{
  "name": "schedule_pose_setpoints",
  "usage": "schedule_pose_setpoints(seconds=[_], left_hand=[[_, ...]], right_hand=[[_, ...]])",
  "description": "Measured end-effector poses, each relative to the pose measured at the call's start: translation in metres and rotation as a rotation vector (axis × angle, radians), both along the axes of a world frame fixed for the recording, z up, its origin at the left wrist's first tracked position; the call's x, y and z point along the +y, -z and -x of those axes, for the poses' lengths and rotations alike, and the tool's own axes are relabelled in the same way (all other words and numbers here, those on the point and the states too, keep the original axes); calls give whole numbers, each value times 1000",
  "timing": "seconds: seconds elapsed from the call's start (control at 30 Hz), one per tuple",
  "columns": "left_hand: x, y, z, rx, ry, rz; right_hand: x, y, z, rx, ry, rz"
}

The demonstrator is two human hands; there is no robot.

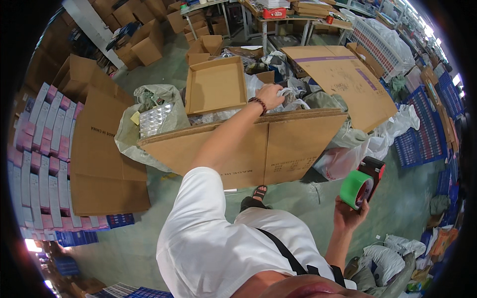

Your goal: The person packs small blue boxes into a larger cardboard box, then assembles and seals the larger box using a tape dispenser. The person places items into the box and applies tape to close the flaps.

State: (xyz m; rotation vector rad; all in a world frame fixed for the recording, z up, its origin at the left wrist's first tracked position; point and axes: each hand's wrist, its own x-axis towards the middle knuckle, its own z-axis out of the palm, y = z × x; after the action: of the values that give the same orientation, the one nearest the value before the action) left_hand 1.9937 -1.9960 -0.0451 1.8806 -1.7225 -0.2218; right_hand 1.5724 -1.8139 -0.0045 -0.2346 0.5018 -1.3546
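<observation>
My left hand (pixel 270 97), a beaded bracelet at its wrist, reaches over the upper edge of flattened cardboard cartons (pixel 238 152) and touches clear plastic bags (pixel 294 97) behind them. Whether its fingers grip the plastic cannot be told. Low on the right, my right hand (pixel 350 212) holds a tape dispenser (pixel 373 167) with a roll of green tape (pixel 350 189). A shallow cardboard tray (pixel 217 85) lies tilted just left of my left hand. Farther left, an open woven sack (pixel 164 100) holds a silvery packed sheet (pixel 155 118).
A large flattened carton (pixel 341 78) leans at the right, near white plastic bags (pixel 348 158). Stacked pink and white boxes (pixel 46 130) stand at the left beside an upright cardboard sheet (pixel 106 156). Blue trays (pixel 421 130) and filled sacks (pixel 384 260) line the right side.
</observation>
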Motion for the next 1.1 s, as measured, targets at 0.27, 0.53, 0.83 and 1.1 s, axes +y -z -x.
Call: schedule_pose_setpoints(seconds=[0.27, 0.53, 0.83, 1.1], left_hand=[[125, 18, -59, -45, -93, 37], [196, 41, -44, -401, -287, -187], [240, 44, -10, -486, -276, -33], [291, 40, 34, -469, -257, 70]], right_hand=[[0, 1, -12, -33, -81, -20], [13, 1, -9, -43, -151, -93], [47, 13, 10, 59, -265, -42], [78, 7, -5, 27, -238, -97]])
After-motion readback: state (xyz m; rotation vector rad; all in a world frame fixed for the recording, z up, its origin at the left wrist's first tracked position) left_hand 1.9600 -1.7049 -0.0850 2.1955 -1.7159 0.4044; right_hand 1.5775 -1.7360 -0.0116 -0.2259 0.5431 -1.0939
